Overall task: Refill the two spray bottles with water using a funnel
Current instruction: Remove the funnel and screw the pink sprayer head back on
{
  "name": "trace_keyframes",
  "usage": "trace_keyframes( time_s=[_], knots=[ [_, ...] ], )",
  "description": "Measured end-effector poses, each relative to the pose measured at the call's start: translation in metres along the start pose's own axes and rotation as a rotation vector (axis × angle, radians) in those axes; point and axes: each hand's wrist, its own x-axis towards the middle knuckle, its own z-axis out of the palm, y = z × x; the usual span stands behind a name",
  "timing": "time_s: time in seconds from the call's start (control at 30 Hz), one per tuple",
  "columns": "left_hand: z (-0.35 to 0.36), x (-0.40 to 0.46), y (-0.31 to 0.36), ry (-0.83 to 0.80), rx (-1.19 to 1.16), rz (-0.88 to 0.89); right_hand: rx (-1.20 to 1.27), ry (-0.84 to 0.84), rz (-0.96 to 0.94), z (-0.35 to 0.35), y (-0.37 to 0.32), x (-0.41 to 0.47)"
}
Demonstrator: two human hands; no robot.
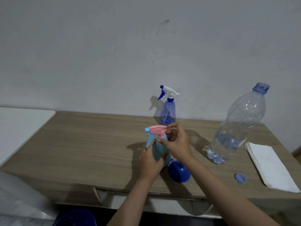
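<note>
The light blue spray bottle (160, 150) stands in the middle of the counter (84, 144). The left hand (150, 162) holds its body, and the right hand (176, 142) pinches its pink spray top (157, 130). It looks like the top is being twisted off or on; I cannot tell which. If it comes off, the blue funnel (179, 172), just right of this bottle, goes in next. There are two spray bottles: the see-through one (167, 111) is behind it. One big open water bottle (236, 126) leans far right, one cap (240, 177) near it.
</note>
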Motion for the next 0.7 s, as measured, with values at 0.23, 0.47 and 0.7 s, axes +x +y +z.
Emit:
trace_keyframes(
  time_s=[0.23, 0.47, 0.7],
  knots=[
    [0.001, -0.001, -0.001, 0.001, -0.006, -0.007, 0.08, 0.044, 0.018, 0.0, 0.013, -0.007],
    [-0.002, -0.001, 0.001, 0.023, 0.013, 0.049, 0.099, -0.057, 0.13, -0.005, 0.015, -0.007],
    [-0.003, -0.002, 0.003, 0.02, 0.044, 0.042, 0.124, -0.061, 0.15, -0.011, 0.029, -0.006]
  ],
)
